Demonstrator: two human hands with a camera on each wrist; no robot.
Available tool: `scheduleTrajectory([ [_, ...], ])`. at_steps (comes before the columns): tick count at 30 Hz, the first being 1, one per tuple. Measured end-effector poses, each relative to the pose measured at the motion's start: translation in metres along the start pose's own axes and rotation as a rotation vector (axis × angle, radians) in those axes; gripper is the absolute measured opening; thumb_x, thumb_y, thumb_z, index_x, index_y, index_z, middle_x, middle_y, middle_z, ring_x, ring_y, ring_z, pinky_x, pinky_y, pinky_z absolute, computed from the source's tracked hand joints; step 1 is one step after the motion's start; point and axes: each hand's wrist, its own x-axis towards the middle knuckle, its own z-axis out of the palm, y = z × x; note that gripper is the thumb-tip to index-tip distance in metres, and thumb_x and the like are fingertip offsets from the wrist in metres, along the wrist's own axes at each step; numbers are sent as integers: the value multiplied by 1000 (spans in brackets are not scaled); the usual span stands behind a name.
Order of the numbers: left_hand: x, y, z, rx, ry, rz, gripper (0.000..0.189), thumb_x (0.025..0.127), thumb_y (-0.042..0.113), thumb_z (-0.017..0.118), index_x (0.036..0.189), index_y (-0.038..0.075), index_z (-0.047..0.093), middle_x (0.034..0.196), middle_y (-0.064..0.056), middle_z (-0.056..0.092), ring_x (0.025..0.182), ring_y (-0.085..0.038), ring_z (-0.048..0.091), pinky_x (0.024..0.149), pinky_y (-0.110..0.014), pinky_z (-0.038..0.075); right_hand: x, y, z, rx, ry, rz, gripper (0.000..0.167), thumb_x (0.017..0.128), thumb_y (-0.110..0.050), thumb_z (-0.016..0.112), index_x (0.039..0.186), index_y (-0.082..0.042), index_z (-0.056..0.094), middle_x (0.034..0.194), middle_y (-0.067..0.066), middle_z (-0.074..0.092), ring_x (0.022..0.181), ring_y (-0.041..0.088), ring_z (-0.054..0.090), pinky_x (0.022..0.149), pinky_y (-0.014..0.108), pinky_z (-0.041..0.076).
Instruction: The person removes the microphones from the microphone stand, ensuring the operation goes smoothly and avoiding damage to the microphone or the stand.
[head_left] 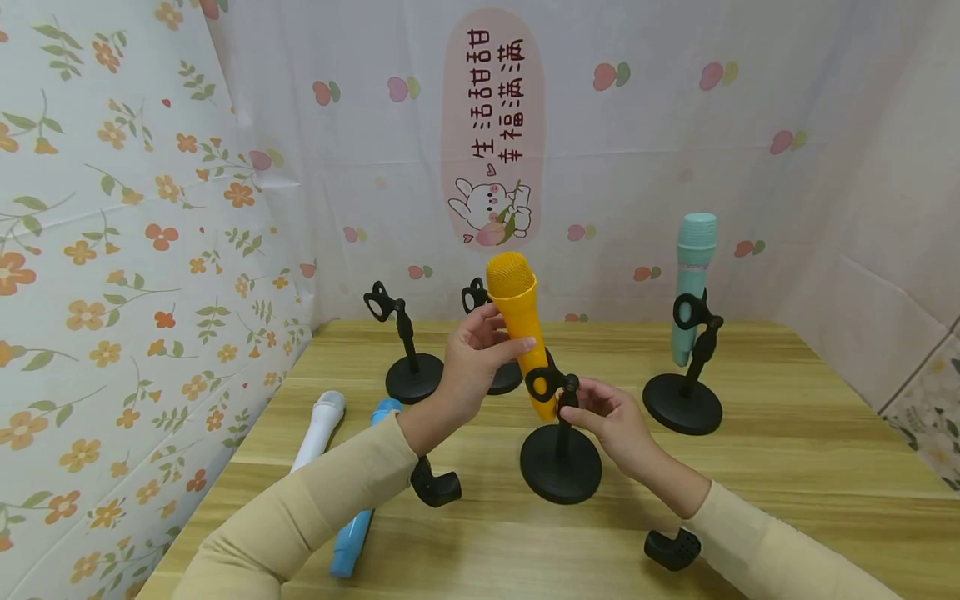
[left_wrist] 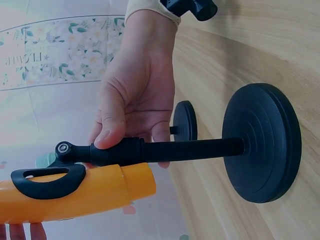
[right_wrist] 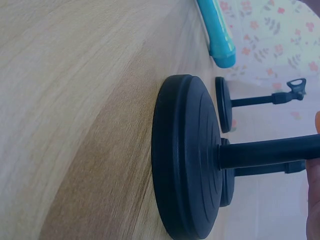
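A yellow microphone (head_left: 517, 308) leans in the ring clip of a black desktop microphone stand (head_left: 561, 467). My left hand (head_left: 468, 362) grips its upper body, thumb across the front, just below the mesh head. In the left wrist view, the clip (left_wrist: 50, 181) loops around the microphone's body, and its lower end extends beyond the clip. My right hand (head_left: 618, 425) pinches the stand's post below the joint, thumb (left_wrist: 110, 135) against it. The round base (right_wrist: 187, 160) is low at the tabletop, below both hands.
A mint-green microphone (head_left: 697, 250) stands in another stand (head_left: 682, 404) at the right. Two black stands with unfilled clips, one at back left (head_left: 414, 377), the other (head_left: 506, 377) partly behind my left hand. White (head_left: 318, 425) and blue (head_left: 352, 542) microphones lie at left, partly under my forearm.
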Motion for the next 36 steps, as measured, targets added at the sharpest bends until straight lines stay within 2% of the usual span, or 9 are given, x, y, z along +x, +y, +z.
scheduleTrajectory([
  [11,1,1,-4,-28,3,1,43,87,-2,69,128,5,57,114,-11,64,100,-25,61,91,-41,52,0,-1,0,-14,-5,19,36,88,-4,72,119,9,60,92,5,60,83,19,54,76,25,52],
  [26,0,0,-9,-99,13,14,42,87,-4,67,128,3,58,114,-10,64,100,-24,62,90,-40,52,0,-2,-1,-12,-5,29,41,87,-4,72,122,13,56,92,5,60,83,18,54,77,24,52],
  [36,-3,2,-10,-138,31,61,40,85,-4,67,123,5,62,112,-8,66,98,-23,63,87,-38,54,-2,-3,-1,-12,-3,43,37,87,-5,73,120,6,61,94,7,61,85,20,56,79,26,53],
])
